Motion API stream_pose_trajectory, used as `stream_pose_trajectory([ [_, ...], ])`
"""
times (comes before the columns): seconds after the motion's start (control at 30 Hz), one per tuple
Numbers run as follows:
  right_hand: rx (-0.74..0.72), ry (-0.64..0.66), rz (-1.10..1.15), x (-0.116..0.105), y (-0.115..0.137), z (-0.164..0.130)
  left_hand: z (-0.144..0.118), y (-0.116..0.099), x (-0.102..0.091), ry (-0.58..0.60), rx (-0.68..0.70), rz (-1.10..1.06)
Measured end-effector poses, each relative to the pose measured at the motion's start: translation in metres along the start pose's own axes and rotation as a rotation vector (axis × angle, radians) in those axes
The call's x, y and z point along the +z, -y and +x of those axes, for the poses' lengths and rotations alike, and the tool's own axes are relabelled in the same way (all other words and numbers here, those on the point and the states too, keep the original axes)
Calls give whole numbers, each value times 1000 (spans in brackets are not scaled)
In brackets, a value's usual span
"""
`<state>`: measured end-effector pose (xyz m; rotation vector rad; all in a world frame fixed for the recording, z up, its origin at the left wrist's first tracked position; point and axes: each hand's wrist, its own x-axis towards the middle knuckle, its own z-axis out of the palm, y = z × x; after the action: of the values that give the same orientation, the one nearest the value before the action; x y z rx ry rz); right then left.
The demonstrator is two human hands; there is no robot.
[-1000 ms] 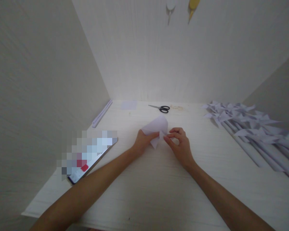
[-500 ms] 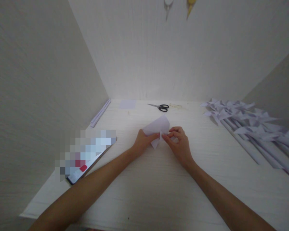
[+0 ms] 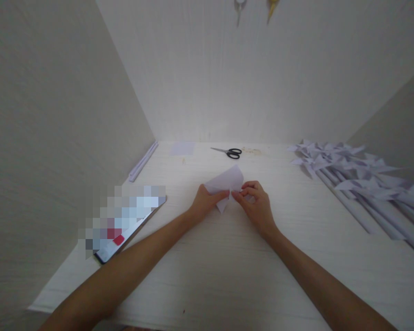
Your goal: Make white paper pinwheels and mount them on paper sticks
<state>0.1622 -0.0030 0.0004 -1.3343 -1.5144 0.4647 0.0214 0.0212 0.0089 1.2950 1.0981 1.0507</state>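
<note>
A folded piece of white paper (image 3: 227, 180) is held just above the middle of the white table (image 3: 227, 266). My left hand (image 3: 205, 202) pinches its left lower part. From the right, my right hand (image 3: 257, 204) pinches a small flap of the same paper with thumb and fingertips. Both sets of fingertips meet near the centre of the paper, and its lower point hangs between them.
Black-handled scissors (image 3: 229, 152) lie at the back of the table beside a small paper square (image 3: 182, 148). A thin white strip (image 3: 143, 161) lies along the left wall. A phone (image 3: 124, 220) rests at the left. Several paper pinwheels on rolled sticks (image 3: 352, 179) are piled at the right.
Both hands stay on the paper. My right hand's fingertips have closed in slightly toward the paper's centre; the view has shifted a little.
</note>
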Motion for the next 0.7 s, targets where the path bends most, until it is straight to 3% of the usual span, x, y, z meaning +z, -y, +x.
stream_pose_trajectory([
  [0.4, -6, -1, 30, -1, 0, -1, 2, 4, -2, 38, 19, 10],
  [0.7, 14, 6, 90, 0, 0, 0, 3, 6, -2, -3, -34, 12],
])
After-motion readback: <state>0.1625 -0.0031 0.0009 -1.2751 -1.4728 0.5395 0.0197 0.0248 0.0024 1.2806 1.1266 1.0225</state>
